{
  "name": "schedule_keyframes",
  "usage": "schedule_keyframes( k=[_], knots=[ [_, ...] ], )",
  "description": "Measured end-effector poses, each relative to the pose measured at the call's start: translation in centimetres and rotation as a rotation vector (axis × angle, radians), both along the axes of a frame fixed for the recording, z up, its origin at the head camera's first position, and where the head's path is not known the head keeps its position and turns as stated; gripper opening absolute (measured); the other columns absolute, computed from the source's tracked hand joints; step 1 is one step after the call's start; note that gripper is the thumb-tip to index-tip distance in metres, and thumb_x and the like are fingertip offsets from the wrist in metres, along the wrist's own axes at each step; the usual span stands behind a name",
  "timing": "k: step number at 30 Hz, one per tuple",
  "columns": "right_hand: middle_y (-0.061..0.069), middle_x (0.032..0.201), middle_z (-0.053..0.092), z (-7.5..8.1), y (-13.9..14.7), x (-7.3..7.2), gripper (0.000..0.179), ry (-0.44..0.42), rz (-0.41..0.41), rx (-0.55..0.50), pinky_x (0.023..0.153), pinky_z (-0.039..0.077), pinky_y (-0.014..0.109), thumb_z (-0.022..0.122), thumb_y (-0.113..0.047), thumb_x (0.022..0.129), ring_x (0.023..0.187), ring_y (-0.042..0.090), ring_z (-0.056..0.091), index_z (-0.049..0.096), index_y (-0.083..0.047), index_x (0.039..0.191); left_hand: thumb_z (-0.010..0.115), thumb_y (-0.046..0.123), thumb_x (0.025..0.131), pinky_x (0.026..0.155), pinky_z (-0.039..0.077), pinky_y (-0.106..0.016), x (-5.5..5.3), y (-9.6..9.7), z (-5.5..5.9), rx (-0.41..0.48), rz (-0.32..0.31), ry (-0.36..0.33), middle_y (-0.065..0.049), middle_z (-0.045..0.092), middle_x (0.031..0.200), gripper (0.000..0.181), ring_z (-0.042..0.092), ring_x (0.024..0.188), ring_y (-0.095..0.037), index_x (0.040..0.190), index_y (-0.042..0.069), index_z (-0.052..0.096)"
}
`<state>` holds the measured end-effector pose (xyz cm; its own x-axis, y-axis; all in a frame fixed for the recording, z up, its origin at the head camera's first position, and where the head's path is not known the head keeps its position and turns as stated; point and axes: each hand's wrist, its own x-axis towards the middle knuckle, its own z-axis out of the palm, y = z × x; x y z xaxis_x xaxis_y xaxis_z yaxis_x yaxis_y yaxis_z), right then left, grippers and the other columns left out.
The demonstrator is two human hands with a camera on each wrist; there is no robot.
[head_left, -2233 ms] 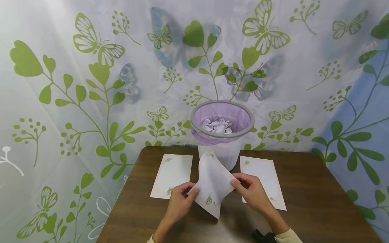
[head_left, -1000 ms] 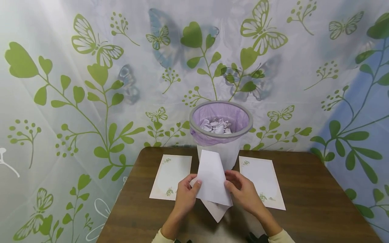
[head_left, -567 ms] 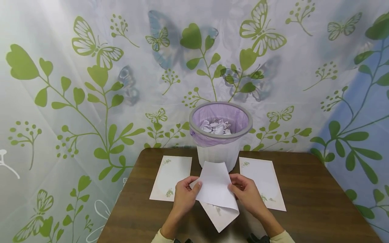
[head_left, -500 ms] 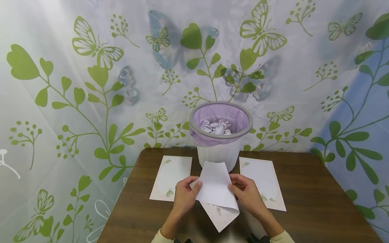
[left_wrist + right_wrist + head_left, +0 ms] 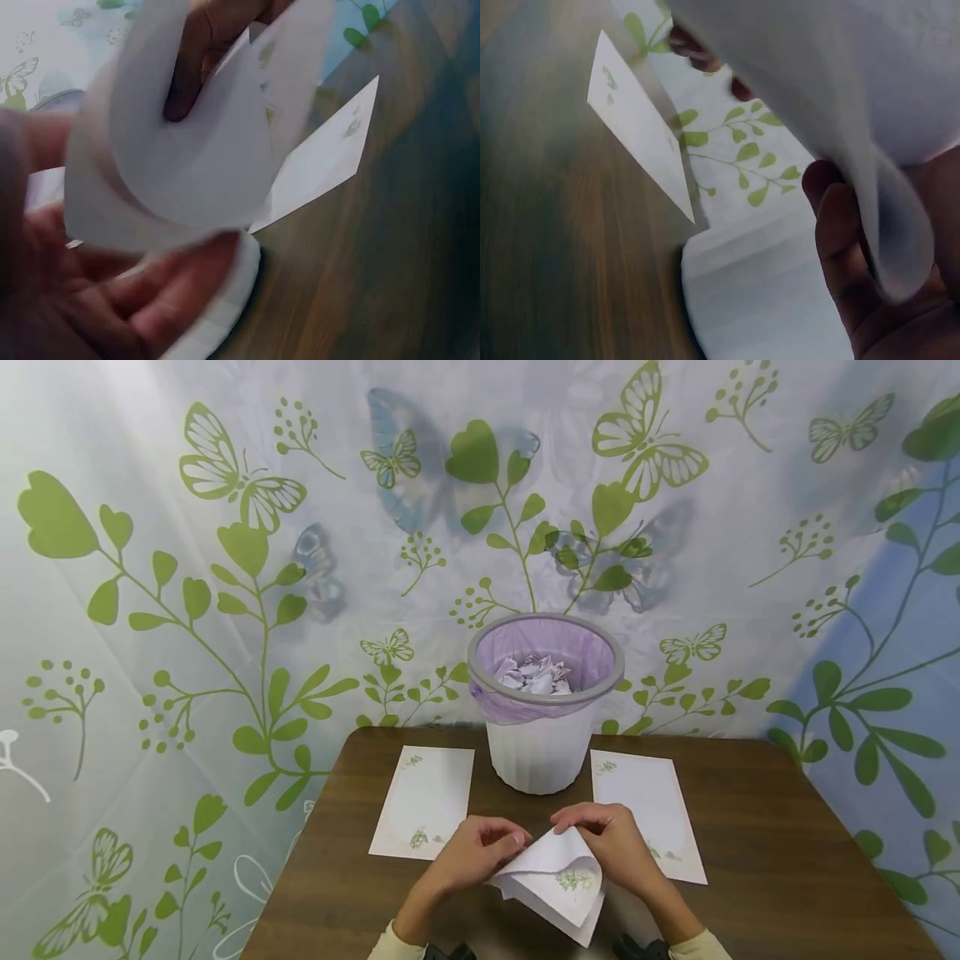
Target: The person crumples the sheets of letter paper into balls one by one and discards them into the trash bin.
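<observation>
A sheet of white paper (image 5: pixel 558 864) with a green floral print is folded over and curled between both hands, above the table. My left hand (image 5: pixel 476 852) holds its left side, with thumb and fingertips at the fold. In the left wrist view, the paper bends between that hand's thumb and fingers (image 5: pixel 180 292). My right hand (image 5: pixel 611 847) pinches the upper corner of the sheet. The right wrist view shows a rounded loop of paper (image 5: pixel 900 232) lying against the right fingers (image 5: pixel 840 225).
Behind the hands stands a white bin (image 5: pixel 540 756) with a purple liner and grey rim, holding crumpled paper (image 5: pixel 534 675). Flat printed sheets lie on the brown table, a left sheet (image 5: pixel 427 793) and a right sheet (image 5: pixel 637 793). A leaf-and-butterfly curtain (image 5: pixel 330 568) hangs behind the table.
The sheet went from nearly flat to folded over, its far end brought down toward me. Both hands shifted slightly nearer the body and changed their grip; more of the bin's lower part shows.
</observation>
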<state>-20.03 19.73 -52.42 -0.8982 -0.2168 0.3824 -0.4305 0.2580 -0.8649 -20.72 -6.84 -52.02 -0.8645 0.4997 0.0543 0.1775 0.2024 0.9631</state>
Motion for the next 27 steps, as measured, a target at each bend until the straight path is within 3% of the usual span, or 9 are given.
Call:
schedule_keyframes(
  k=[3, 6, 9, 12, 15, 18, 21, 27],
  knots=[
    [0.017, 0.107, 0.083, -0.1, -0.4, 0.2, 0.025, 0.062, 0.012, 0.018, 0.079, 0.064, 0.023, 0.078, 0.006, 0.094, 0.103, 0.011, 0.078, 0.085, -0.017, 0.090, 0.073, 0.026, 0.103, 0.073, 0.055, -0.017, 0.1, 0.3, -0.3, -0.095, -0.077, 0.038, 0.001, 0.081, 0.102, 0.024, 0.068, 0.083, 0.000, 0.115, 0.008, 0.083],
    [0.016, 0.114, 0.082, -0.1, -0.7, 0.2, 0.022, 0.071, 0.001, 0.011, 0.078, 0.064, 0.024, 0.076, 0.004, 0.098, 0.104, 0.010, 0.078, 0.086, -0.015, 0.099, 0.076, 0.023, 0.101, 0.071, 0.056, -0.018, 0.2, 0.8, -0.5, -0.082, -0.075, 0.034, 0.001, 0.080, 0.095, 0.021, 0.069, 0.079, 0.000, 0.112, 0.006, 0.082],
    [0.017, 0.122, 0.080, 0.0, -0.9, 0.2, 0.021, 0.025, -0.027, -0.009, 0.077, 0.066, 0.027, 0.070, -0.004, 0.106, 0.104, 0.010, 0.079, 0.081, -0.011, 0.121, 0.078, 0.015, 0.098, 0.069, 0.057, -0.018, 0.1, 1.1, -0.5, -0.036, -0.007, 0.041, -0.004, 0.079, 0.090, 0.014, 0.069, 0.074, -0.002, 0.105, 0.002, 0.081],
    [0.014, 0.126, 0.079, 0.3, -0.8, 0.1, 0.029, -0.072, -0.097, -0.023, 0.078, 0.065, 0.027, 0.066, -0.016, 0.111, 0.102, 0.009, 0.078, 0.073, -0.013, 0.139, 0.078, 0.008, 0.097, 0.067, 0.057, -0.018, 0.0, 1.3, -0.4, 0.018, 0.105, 0.051, -0.010, 0.079, 0.089, 0.010, 0.070, 0.072, -0.003, 0.103, -0.001, 0.080],
    [0.012, 0.130, 0.078, 0.9, -0.7, 0.0, 0.035, -0.175, -0.145, -0.040, 0.079, 0.064, 0.028, 0.067, -0.025, 0.111, 0.104, 0.010, 0.075, 0.070, -0.013, 0.144, 0.079, 0.005, 0.095, 0.067, 0.058, -0.019, -0.2, 1.3, -0.3, 0.083, 0.251, 0.059, -0.014, 0.079, 0.088, 0.010, 0.070, 0.071, -0.004, 0.101, -0.003, 0.080],
    [0.016, 0.127, 0.076, 1.1, -0.7, 0.3, 0.041, -0.270, -0.128, -0.062, 0.082, 0.063, 0.027, 0.071, -0.026, 0.108, 0.102, 0.014, 0.073, 0.068, -0.009, 0.145, 0.081, 0.003, 0.093, 0.067, 0.058, -0.019, -0.3, 1.2, -0.3, 0.128, 0.361, 0.072, -0.015, 0.079, 0.088, 0.010, 0.070, 0.071, -0.006, 0.101, -0.003, 0.080],
    [0.018, 0.121, 0.074, 1.0, -0.8, 0.7, 0.045, -0.342, -0.077, -0.093, 0.084, 0.062, 0.027, 0.076, -0.021, 0.104, 0.099, 0.018, 0.074, 0.066, -0.005, 0.145, 0.082, 0.002, 0.092, 0.067, 0.059, -0.020, 0.0, 1.4, -0.6, 0.140, 0.404, 0.073, -0.014, 0.078, 0.089, 0.012, 0.071, 0.074, -0.007, 0.104, 0.001, 0.081],
    [0.021, 0.122, 0.076, 0.9, -1.0, 0.5, 0.049, -0.335, -0.011, -0.113, 0.081, 0.064, 0.027, 0.079, -0.015, 0.101, 0.094, 0.018, 0.075, 0.061, 0.001, 0.144, 0.081, 0.010, 0.097, 0.065, 0.056, -0.019, -0.1, 1.9, -0.8, 0.141, 0.429, 0.100, -0.008, 0.077, 0.087, 0.007, 0.070, 0.072, -0.007, 0.104, 0.008, 0.082]
  ],
)
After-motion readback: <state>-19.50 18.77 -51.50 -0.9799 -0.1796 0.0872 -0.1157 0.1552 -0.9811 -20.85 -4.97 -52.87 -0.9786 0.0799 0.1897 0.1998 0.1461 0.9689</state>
